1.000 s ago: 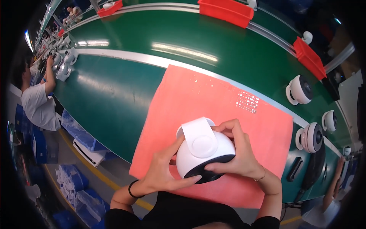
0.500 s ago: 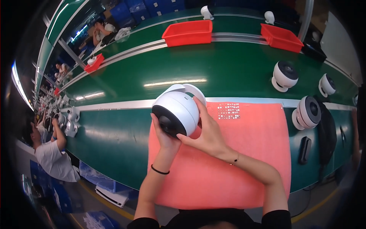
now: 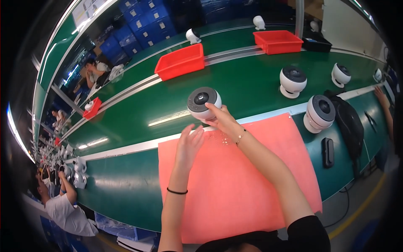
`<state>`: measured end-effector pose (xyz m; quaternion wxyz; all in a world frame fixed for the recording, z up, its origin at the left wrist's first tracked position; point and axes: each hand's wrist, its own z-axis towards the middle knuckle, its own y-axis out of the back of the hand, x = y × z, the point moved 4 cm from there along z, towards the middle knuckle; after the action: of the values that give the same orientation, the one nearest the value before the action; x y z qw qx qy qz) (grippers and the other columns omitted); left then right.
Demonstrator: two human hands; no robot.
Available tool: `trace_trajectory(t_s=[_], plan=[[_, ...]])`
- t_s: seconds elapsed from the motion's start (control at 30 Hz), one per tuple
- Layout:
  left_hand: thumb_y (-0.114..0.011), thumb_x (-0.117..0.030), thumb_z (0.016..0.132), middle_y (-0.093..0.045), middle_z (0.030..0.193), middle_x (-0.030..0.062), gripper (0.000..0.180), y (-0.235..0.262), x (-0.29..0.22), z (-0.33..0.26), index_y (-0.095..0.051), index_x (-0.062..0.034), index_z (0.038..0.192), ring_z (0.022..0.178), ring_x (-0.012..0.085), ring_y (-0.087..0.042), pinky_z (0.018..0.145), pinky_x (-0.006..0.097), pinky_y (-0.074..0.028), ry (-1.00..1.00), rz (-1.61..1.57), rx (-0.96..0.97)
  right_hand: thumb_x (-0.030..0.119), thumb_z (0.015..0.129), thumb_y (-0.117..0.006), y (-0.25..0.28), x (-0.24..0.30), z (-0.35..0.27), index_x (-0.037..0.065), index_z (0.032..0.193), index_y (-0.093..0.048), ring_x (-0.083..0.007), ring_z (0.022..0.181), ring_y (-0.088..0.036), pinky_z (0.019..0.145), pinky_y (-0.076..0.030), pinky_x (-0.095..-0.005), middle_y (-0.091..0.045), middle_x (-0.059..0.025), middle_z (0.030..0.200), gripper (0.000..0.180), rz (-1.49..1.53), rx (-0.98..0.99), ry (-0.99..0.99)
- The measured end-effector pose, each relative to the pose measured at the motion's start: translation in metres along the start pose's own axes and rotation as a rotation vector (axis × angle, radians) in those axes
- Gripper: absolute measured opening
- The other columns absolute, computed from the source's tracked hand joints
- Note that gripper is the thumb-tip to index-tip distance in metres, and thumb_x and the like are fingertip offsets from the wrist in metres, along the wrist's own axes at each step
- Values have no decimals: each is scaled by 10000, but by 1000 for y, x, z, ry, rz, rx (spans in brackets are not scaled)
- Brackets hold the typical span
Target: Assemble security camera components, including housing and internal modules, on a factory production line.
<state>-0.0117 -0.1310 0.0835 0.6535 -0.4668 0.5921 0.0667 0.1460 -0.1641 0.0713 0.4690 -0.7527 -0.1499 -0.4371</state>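
Observation:
My right hand (image 3: pixel 224 119) grips a white ball-shaped camera (image 3: pixel 194 110) with a dark grey face and a black dome lens, thumb and fingers on its near right side. The camera is upright over the green conveyor belt, just past the metal edge; I cannot tell if its base rests there. Slightly nearer and to the left, my left hand (image 3: pixel 189 145) is apart from it, fingers spread and holding nothing. Beneath my forearms a pink foam mat (image 3: pixel 235 189) covers the bench. Rows of small shiny pieces (image 3: pixel 222 137) lie near its far edge, partly hidden by my right wrist.
Similar cameras stand on the belt at right (image 3: pixel 293 80) and beside the mat (image 3: pixel 320 113). A black case (image 3: pixel 328 152) and a black bag (image 3: pixel 347 122) lie on the right bench. Red trays (image 3: pixel 180 62) sit along the far rail. A seated person (image 3: pixel 67 210) works at left.
The camera has moved away from me onto the belt side and turned upright, its dark face now upward. My left hand has let go of it. The view has shifted and tilted.

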Motion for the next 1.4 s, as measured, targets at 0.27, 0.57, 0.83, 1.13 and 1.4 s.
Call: trace_trajectory(t_s=[0.27, 0.57, 0.83, 1.13, 1.4], plan=[[-465, -244, 909, -521, 1138, 157, 323, -11, 30, -27, -437, -42, 1160, 1081, 254, -512, 949, 345, -390, 122, 47, 84, 393, 691, -715, 53, 66, -69, 34, 1378, -117, -361, 1205, -295, 962, -318, -448, -192, -246, 1319, 979, -1290, -263, 793], [-509, -32, 854, -615, 893, 91, 126, -30, 70, -50, -564, 15, 957, 875, 155, -615, 726, 253, -514, -246, 1030, 359, 433, 482, -795, 206, 192, -202, 177, 1360, -269, -454, 1168, -347, 979, -308, -471, -272, -246, 1328, 1055, -2016, -1139, 400], [-507, -4, 836, -623, 892, 93, 109, -29, 67, -52, -583, 30, 907, 838, 167, -632, 721, 257, -510, -264, 955, 316, 348, 462, -784, 229, 180, -205, 150, 1281, -390, -349, 1038, -507, 892, -432, -383, -387, -202, 1185, 931, -1637, -961, 364], [-433, -210, 914, -544, 1115, 115, 302, -27, 54, -66, -499, 2, 1119, 1052, 189, -539, 814, 292, -475, 58, 603, 393, 300, 512, -780, 75, 126, -224, 84, 1286, -375, -312, 1176, -386, 975, -336, -364, -365, -162, 1255, 900, -1417, 22, 697], [-393, -262, 912, -331, 1354, 179, 546, -28, 45, -129, -243, 28, 1349, 1282, 261, -288, 1052, 350, -197, 78, 523, 359, 303, 552, -801, 4, 53, -225, 136, 1270, -426, -408, 1193, -338, 975, -333, -441, -298, -239, 1305, 827, -1548, 580, 476]])
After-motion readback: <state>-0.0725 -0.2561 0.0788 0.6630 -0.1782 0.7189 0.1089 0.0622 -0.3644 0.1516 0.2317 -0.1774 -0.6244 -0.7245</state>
